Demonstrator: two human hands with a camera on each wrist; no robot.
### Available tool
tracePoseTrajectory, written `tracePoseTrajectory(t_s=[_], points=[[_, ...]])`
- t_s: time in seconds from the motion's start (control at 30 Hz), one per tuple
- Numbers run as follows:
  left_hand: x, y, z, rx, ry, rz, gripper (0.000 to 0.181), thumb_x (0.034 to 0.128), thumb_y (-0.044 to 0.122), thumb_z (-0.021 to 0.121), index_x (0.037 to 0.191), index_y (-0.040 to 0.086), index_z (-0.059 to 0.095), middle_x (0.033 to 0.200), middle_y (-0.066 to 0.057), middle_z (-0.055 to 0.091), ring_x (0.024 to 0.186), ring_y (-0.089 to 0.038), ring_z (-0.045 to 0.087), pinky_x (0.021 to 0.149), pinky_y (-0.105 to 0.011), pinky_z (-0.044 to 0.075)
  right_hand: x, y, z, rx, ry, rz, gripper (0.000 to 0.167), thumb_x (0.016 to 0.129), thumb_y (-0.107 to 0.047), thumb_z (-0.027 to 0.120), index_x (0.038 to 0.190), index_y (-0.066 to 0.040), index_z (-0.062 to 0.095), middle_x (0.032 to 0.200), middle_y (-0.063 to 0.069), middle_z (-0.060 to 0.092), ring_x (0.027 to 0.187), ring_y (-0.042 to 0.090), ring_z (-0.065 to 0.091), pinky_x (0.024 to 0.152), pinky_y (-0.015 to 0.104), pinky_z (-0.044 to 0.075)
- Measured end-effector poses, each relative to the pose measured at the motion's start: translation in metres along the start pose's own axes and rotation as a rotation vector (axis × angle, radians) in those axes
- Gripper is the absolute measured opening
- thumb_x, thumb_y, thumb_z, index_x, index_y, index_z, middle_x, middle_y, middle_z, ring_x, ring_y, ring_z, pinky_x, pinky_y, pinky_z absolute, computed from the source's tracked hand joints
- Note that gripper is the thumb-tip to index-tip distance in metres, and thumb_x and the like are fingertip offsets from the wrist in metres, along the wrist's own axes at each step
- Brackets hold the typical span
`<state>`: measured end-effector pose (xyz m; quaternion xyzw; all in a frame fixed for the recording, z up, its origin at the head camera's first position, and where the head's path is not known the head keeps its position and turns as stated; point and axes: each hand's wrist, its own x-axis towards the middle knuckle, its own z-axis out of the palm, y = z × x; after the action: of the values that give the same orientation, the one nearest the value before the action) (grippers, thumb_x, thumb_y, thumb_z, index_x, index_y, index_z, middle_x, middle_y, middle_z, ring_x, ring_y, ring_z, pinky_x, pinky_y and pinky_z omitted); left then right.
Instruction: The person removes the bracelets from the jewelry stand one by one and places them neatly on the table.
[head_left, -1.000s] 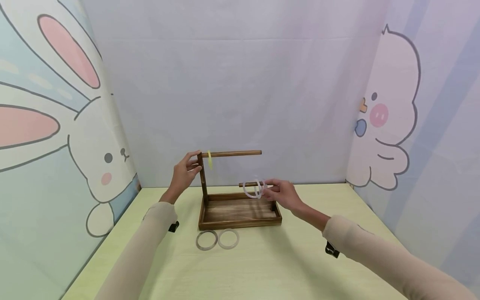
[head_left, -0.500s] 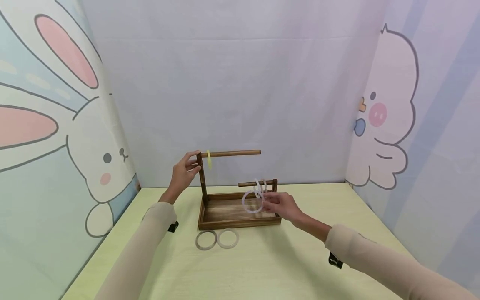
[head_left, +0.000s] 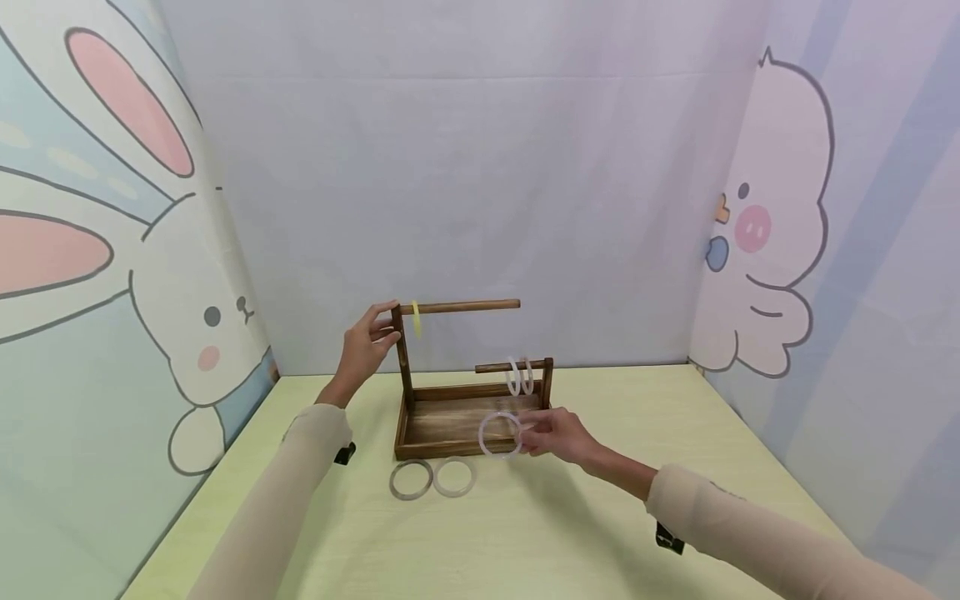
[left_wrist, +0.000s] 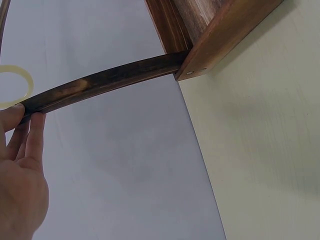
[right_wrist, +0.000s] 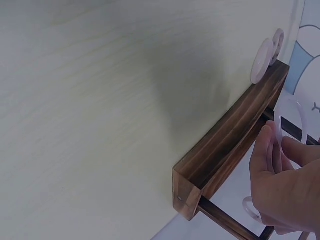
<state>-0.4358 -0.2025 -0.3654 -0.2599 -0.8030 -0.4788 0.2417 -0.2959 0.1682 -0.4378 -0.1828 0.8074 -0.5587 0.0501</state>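
Observation:
My left hand (head_left: pixel 362 348) grips the top of the left post (left_wrist: pixel 105 81) of a dark wooden bangle stand, thumb on one side and fingers on the other. A yellow bangle (head_left: pixel 417 320) hangs on the upper bar (head_left: pixel 472 306), close to that post. My right hand (head_left: pixel 561 435) pinches a pale lilac bangle (head_left: pixel 482 435) by its right side, over the front of the stand's tray (head_left: pixel 427 452). On the lower bar (head_left: pixel 491 367) hang a white bangle (head_left: pixel 513 377) and a pinkish bangle (head_left: pixel 528 379).
Two bangles lie flat on the table before the tray: a greyish bangle (head_left: pixel 409 497) and a whitish bangle (head_left: pixel 454 495), side by side. A pale curtain (head_left: pixel 480 183) stands behind, with cartoon-printed panels at both sides. The light table (head_left: pixel 600 533) extends around the stand.
My right hand has come down and toward me from the lower bar with the lilac bangle, leaving the white and pinkish bangles hanging. My left hand stays on the post.

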Motion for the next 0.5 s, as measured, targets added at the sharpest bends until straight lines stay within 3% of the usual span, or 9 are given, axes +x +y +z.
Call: tracePoseTrajectory(t_s=[0.3, 0.5], points=[[-0.001, 0.002, -0.001, -0.009, -0.006, -0.011, 0.059, 0.0962, -0.004, 0.07, 0.149, 0.018, 0.056, 0.127, -0.026, 0.069, 0.117, -0.039, 0.069, 0.096, -0.049, 0.059, -0.007, 0.011, 0.011, 0.047, -0.057, 0.053, 0.034, 0.1, 0.0, 0.067, 0.13, 0.016, 0.063, 0.103, 0.028, 0.075, 0.09, 0.038, 0.077, 0.081, 0.051, 0.064], [-0.001, 0.004, -0.001, -0.017, -0.004, -0.013, 0.058, 0.0964, -0.004, 0.07, 0.149, 0.017, 0.056, 0.127, -0.026, 0.069, 0.117, -0.039, 0.069, 0.096, -0.049, 0.058, -0.009, 0.014, 0.018, 0.033, -0.068, 0.038, 0.029, 0.099, 0.002, 0.068, 0.124, 0.016, 0.066, 0.101, 0.031, 0.074, 0.087, 0.043, 0.076, 0.077, 0.049, 0.065]])
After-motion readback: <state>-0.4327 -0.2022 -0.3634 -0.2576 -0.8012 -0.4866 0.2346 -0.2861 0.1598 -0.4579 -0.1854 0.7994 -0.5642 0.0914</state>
